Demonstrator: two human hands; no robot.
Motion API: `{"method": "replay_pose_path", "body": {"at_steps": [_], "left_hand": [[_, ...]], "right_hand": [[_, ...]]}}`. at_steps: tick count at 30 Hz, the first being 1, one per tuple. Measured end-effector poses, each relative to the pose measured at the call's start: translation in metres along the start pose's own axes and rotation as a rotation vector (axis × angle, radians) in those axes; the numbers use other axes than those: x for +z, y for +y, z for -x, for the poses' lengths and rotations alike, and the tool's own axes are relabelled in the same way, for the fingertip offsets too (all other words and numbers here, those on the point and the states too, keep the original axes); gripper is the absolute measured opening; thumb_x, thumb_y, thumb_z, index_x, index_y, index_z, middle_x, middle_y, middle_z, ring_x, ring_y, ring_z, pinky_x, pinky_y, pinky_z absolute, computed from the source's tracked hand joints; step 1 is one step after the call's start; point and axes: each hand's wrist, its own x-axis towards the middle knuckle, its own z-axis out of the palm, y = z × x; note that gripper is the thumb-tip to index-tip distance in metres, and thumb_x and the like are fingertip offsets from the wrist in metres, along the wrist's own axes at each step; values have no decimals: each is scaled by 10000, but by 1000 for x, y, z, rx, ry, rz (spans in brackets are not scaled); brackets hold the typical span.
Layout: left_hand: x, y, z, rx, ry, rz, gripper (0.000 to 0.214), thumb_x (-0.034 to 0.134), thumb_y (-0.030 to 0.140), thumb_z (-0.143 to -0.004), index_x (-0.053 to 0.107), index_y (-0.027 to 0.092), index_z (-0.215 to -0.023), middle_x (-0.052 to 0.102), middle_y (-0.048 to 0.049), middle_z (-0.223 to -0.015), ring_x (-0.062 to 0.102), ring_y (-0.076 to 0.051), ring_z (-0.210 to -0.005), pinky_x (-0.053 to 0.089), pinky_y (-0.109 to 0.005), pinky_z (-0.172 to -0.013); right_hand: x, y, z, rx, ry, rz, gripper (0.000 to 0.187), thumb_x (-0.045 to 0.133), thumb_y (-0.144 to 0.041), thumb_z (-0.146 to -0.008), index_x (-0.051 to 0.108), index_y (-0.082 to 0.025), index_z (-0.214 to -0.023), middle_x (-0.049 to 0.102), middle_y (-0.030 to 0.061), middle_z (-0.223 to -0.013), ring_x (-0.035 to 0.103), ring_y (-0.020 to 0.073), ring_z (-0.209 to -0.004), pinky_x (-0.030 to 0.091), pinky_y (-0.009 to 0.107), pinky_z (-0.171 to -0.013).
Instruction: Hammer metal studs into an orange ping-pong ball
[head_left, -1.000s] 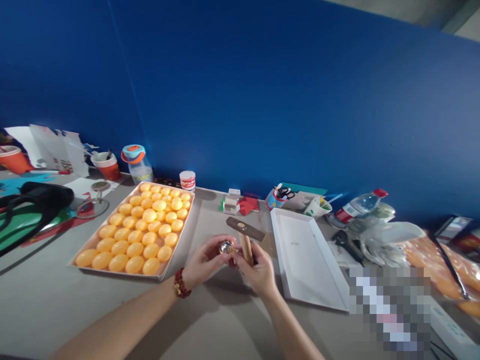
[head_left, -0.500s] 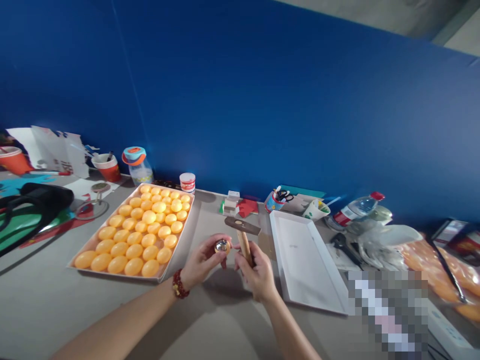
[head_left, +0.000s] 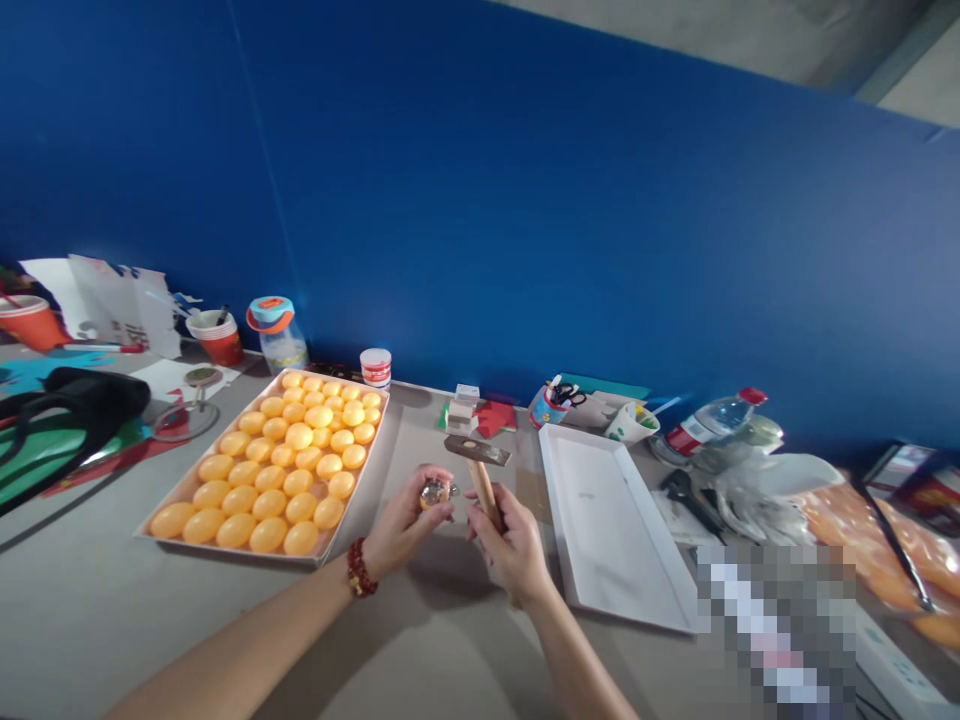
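My left hand point(head_left: 409, 522), a red beaded bracelet at its wrist, pinches a small shiny round metallic thing point(head_left: 435, 492) with gold and silver glints. A small knob shows on its right side; its exact kind is unclear. My right hand point(head_left: 512, 545) grips a hammer point(head_left: 480, 470) by its wooden handle. The dark steel head points up and away from me, a short way right of the metallic thing and apart from it. Both hands are above the grey table point(head_left: 450, 640).
To the left lies a shallow box point(head_left: 328, 540) filled with orange balls point(head_left: 268, 535). A white tray point(head_left: 600, 510) lies to the right. Farther back are small white boxes point(head_left: 463, 408), red paper point(head_left: 496, 418) and a pen cup point(head_left: 547, 407). A bottle point(head_left: 705, 425) leans at the right.
The shiny thing has turned in my left fingers, so its knob now shows at the right. The hammer head has shifted slightly left. Both hands keep their hold.
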Motion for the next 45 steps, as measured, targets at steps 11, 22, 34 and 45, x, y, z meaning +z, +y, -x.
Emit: {"method": "replay_pose_path", "body": {"at_steps": [11,22,34,45], "left_hand": [[-8,-7,-2,-5,31,-96,221,662,311,-788,540,170,-907,558,6,-797,530,-70,-496,402,-163,-411],[-5,1,-4,66,138,-226,114,600,242,-820,578,160,-744,558,2,-708,512,-87,-522,431,-182,-462],[-5,0,-8,-115,209,-53,247,618,384,-811,557,170,-704,451,61,-538,375,-47,-374,301,-162,-365],[-2,5,-11,-289,133,430,309,547,440,-854,529,161,-723,404,71,-550,278,-31,-381,276,-149,-352]], "right_hand": [[-1,4,-1,33,-32,-25,262,526,-389,-894,575,-174,-1036,581,-32,-603,423,63,-371,353,171,-367],[-1,3,0,18,-59,-42,243,515,-360,-897,577,-185,-1055,601,-28,-610,429,61,-368,351,170,-370],[-2,1,-1,43,-54,-21,254,520,-380,-892,581,-185,-1042,597,-31,-612,437,63,-366,355,170,-370],[-7,4,-4,40,-57,-14,270,509,-387,-899,582,-179,-1055,604,-19,-636,431,61,-374,346,173,-367]]}}
